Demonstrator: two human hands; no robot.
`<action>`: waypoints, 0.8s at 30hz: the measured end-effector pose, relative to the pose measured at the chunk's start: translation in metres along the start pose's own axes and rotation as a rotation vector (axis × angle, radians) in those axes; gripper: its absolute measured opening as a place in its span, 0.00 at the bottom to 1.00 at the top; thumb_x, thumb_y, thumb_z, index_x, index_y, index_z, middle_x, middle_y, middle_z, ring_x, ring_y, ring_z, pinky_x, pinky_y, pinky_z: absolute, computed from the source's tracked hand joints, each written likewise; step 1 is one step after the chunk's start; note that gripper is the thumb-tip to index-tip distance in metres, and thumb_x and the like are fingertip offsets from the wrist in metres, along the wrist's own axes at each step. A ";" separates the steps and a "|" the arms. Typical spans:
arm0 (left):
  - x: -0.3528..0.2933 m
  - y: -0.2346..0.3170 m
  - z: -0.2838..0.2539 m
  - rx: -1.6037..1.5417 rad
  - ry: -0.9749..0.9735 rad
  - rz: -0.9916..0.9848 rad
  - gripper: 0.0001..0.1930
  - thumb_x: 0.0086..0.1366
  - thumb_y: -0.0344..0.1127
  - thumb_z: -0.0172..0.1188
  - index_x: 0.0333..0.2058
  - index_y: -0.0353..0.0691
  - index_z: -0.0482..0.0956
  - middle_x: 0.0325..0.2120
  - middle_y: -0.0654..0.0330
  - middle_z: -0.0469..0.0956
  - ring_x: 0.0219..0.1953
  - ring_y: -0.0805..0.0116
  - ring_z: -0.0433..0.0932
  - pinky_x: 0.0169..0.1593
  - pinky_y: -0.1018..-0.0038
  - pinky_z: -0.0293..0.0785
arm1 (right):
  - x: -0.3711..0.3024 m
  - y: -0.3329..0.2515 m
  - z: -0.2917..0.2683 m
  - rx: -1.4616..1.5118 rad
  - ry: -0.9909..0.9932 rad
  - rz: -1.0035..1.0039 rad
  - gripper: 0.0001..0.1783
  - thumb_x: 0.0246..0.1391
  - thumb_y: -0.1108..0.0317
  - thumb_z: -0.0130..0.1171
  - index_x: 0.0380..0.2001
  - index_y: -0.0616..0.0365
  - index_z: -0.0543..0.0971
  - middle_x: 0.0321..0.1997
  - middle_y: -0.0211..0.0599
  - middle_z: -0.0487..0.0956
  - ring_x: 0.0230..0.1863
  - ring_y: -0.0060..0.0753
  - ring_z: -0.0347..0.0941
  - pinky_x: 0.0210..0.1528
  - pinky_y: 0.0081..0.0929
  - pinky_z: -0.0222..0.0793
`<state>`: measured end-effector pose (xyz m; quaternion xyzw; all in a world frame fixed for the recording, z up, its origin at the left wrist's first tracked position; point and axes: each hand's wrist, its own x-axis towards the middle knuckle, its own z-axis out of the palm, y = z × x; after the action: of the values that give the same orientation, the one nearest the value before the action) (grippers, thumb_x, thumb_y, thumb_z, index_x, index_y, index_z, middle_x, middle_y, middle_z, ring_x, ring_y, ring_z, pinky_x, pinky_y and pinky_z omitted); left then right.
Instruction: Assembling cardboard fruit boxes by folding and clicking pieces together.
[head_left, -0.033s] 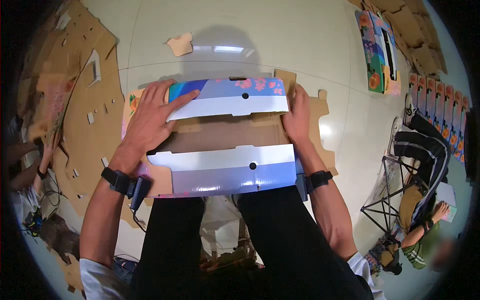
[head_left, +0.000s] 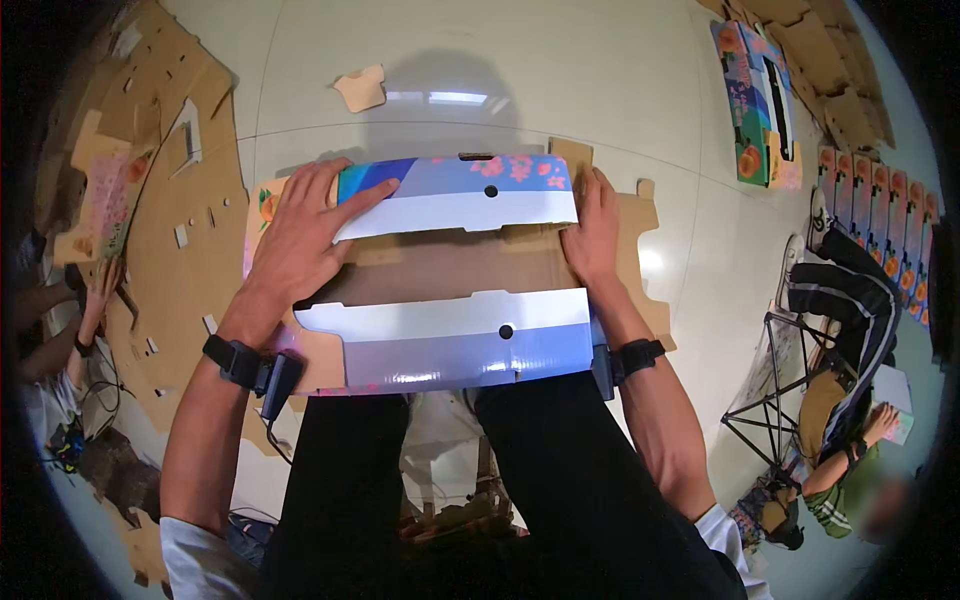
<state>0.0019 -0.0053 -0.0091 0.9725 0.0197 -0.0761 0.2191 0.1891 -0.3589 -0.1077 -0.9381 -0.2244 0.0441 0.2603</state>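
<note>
Two hands are on the work, and I see both flat rather than curled. My left hand (head_left: 300,240) lies spread, palm down, its fingers (head_left: 350,200) reaching across the left end of the far flap (head_left: 460,195), the blue and white panel with pink flowers; it presses there and grips nothing. My right hand (head_left: 592,232) rests with fingers straight and together against that flap's right end, its edge on the bare brown cardboard; whether the thumb hooks under I cannot tell. Between both hands and toward me runs the brown inner face of the printed cardboard box blank (head_left: 450,265), lying flat on the floor (head_left: 600,90). Nearer still, below both wrists, the near flap (head_left: 450,340) is folded over, white then pale blue. Black wrist straps (head_left: 240,362) sit on both forearms. Left of my left hand lie loose cardboard sheets (head_left: 190,240); beyond the fingertips a small cardboard scrap (head_left: 360,88). Far right of the right hand another printed box (head_left: 760,100) lies, and a seated person (head_left: 840,440) is lower right.
</note>
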 end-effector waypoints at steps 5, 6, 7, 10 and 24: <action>-0.004 0.000 0.003 -0.016 0.008 -0.038 0.45 0.53 0.21 0.59 0.71 0.60 0.75 0.68 0.44 0.68 0.72 0.40 0.63 0.78 0.48 0.57 | 0.008 0.003 -0.001 0.211 0.011 0.219 0.36 0.75 0.56 0.55 0.75 0.67 0.63 0.72 0.64 0.70 0.73 0.63 0.67 0.75 0.49 0.63; -0.006 0.000 0.003 -0.022 0.029 -0.048 0.45 0.53 0.20 0.58 0.71 0.60 0.75 0.69 0.45 0.67 0.72 0.40 0.63 0.78 0.49 0.57 | 0.009 0.002 -0.003 0.193 -0.021 0.248 0.36 0.75 0.56 0.55 0.75 0.67 0.63 0.72 0.64 0.70 0.73 0.63 0.67 0.75 0.49 0.63; -0.008 -0.001 0.003 -0.023 0.051 -0.065 0.44 0.54 0.19 0.58 0.71 0.60 0.75 0.70 0.46 0.67 0.73 0.40 0.63 0.79 0.49 0.57 | 0.010 0.001 -0.004 0.193 0.013 0.274 0.37 0.76 0.54 0.53 0.76 0.68 0.61 0.71 0.63 0.72 0.71 0.62 0.69 0.74 0.48 0.64; -0.010 0.000 0.003 -0.024 0.063 -0.054 0.44 0.55 0.17 0.58 0.71 0.59 0.75 0.70 0.47 0.67 0.73 0.40 0.63 0.78 0.49 0.57 | 0.012 -0.003 -0.007 0.336 0.022 0.374 0.40 0.77 0.50 0.51 0.78 0.69 0.58 0.68 0.60 0.76 0.68 0.57 0.73 0.73 0.46 0.65; -0.005 0.002 0.001 0.012 0.005 -0.049 0.45 0.53 0.20 0.60 0.72 0.62 0.74 0.69 0.44 0.67 0.72 0.40 0.63 0.78 0.48 0.57 | 0.000 0.016 -0.017 0.368 0.088 0.439 0.21 0.70 0.55 0.61 0.34 0.64 0.85 0.43 0.44 0.83 0.47 0.42 0.79 0.62 0.36 0.69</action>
<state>-0.0033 -0.0078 -0.0081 0.9733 0.0434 -0.0792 0.2112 0.1983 -0.3789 -0.1014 -0.9022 0.0070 0.0987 0.4199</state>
